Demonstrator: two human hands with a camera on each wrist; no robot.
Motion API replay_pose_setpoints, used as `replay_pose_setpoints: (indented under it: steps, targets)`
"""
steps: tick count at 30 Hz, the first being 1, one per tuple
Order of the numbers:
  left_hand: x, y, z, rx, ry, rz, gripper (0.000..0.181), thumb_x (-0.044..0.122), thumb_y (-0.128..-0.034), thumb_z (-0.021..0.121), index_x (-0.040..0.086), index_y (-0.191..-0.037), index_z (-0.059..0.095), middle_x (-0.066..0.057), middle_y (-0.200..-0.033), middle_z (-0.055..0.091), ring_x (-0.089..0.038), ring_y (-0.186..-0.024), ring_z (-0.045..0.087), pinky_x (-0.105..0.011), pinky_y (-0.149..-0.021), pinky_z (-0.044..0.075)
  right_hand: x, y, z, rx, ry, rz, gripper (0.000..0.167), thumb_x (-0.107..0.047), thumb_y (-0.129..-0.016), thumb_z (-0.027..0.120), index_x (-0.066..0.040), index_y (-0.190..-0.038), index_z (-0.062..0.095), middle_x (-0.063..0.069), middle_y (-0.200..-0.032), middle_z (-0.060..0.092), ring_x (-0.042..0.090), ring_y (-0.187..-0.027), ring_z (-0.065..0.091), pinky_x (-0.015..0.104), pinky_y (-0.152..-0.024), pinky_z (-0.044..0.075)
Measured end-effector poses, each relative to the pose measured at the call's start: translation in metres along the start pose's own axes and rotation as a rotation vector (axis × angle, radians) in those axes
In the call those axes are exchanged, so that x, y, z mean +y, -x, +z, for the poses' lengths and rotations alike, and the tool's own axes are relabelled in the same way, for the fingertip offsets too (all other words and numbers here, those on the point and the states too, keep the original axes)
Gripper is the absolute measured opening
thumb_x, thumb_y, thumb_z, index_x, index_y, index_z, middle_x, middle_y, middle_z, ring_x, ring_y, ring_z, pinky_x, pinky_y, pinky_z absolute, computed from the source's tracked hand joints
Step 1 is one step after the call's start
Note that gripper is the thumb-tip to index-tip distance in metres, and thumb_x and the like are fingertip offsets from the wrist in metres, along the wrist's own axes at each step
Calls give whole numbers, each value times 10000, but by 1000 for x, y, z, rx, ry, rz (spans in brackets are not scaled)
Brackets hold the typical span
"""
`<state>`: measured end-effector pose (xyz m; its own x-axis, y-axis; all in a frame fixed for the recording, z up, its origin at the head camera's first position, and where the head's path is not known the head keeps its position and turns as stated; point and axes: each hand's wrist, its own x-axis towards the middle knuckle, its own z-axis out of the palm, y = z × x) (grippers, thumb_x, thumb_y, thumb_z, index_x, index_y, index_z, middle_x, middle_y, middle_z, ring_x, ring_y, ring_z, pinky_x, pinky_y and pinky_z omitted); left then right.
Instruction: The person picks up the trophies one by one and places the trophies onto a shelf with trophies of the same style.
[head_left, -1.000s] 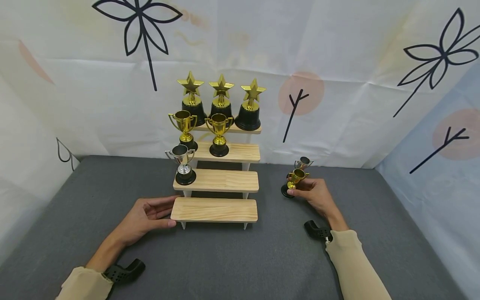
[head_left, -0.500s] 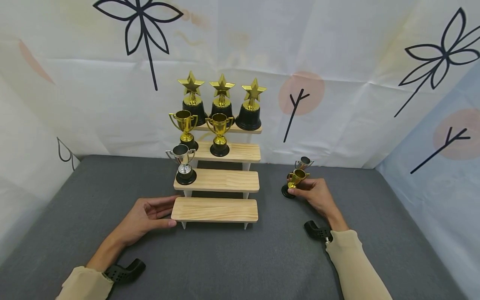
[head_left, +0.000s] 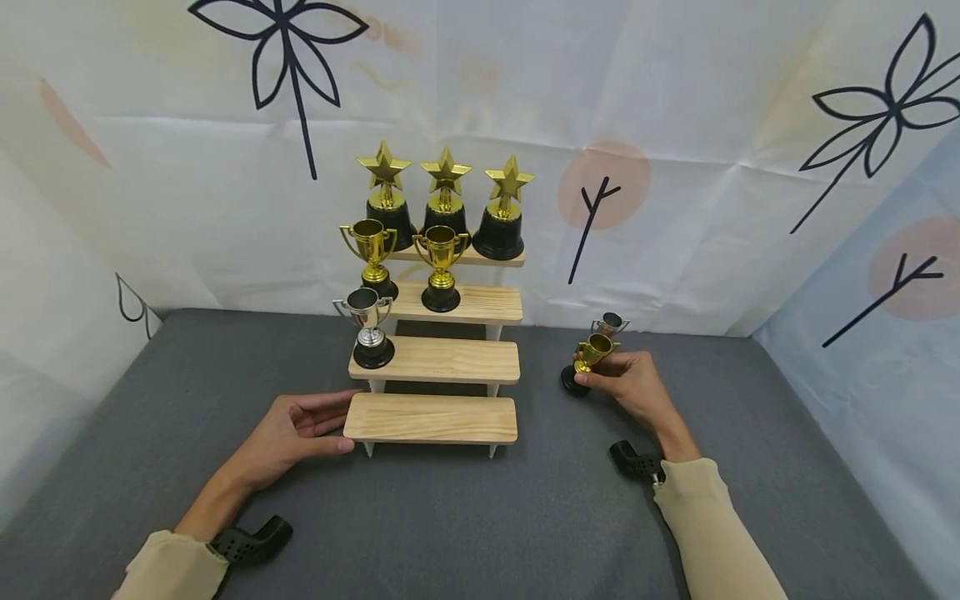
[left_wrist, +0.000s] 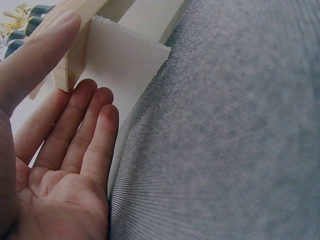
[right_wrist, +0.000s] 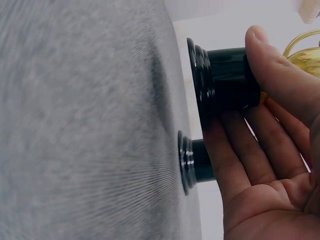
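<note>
In the head view my left hand (head_left: 288, 437) lies at the left end of the bottom step of a wooden tiered stand (head_left: 431, 418). Its fingers are nearly straight, beside the step's end and the white leg (left_wrist: 125, 65) in the left wrist view. My right hand (head_left: 633, 387) pinches a small gold trophy cup (head_left: 597, 347) low down, thumb against its black base (right_wrist: 230, 75). That base looks slightly tilted and just off the grey surface. Behind it stands a silver-coloured trophy cup (head_left: 611, 323), partly hidden by the gold one and the hand; its black base (right_wrist: 202, 160) shows in the right wrist view.
Three gold star trophies (head_left: 507, 200) line the top step. Two gold cups (head_left: 441, 250) stand on the step below, and a silver cup (head_left: 367, 312) at the left of the third. A patterned white cloth (head_left: 675, 250) rises behind the grey table (head_left: 480, 525).
My right hand and the gold trophy cup have shifted up slightly, the cup's base a little leftward. The left hand keeps its place at the stand.
</note>
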<state>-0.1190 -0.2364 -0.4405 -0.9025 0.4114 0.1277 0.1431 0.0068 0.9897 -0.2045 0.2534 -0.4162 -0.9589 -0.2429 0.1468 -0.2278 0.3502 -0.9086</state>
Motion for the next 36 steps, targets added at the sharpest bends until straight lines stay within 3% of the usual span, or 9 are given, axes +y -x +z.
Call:
replay_pose_setpoints:
  steps: [8, 19, 27, 36]
  targets:
    - [0, -1, 0, -8, 18, 7, 669, -112, -854, 746, -202, -1426, 413, -363, -1440, 460, -133, -1228, 613, -302, -996, 545, -13, 1, -1, 1, -5, -14, 362, -67, -837, 841, 62, -1158, 737, 178, -1137, 733, 121, -1048, 704, 212, -868, 589]
    - [0, 0, -1, -6, 15, 11, 675, -112, -850, 748, -209, -1425, 407, -326, -1436, 490, -126, -1221, 618, -305, -989, 550, -32, 2, -1, -27, -59, -51, 414, -36, -847, 824, 123, -1203, 686, 317, -1210, 655, 152, -1087, 696, 246, -902, 593]
    - [1, 0, 0, -5, 18, 12, 660, -114, -852, 746, -218, -1413, 415, -355, -1432, 473, -128, -1220, 616, -300, -989, 549, -46, 4, 0, -16, -30, -52, 372, -61, -843, 834, 28, -1190, 733, 261, -1201, 685, 166, -1066, 706, 252, -887, 599]
    - [2, 0, 1, -1, 2, 5, 661, -106, -849, 754, -216, -1410, 421, -431, -1428, 411, -119, -1216, 617, -287, -987, 549, -60, 7, 0, 8, -15, -81, 363, -59, -852, 825, 45, -1187, 731, 207, -1179, 713, 150, -1056, 709, 243, -867, 602]
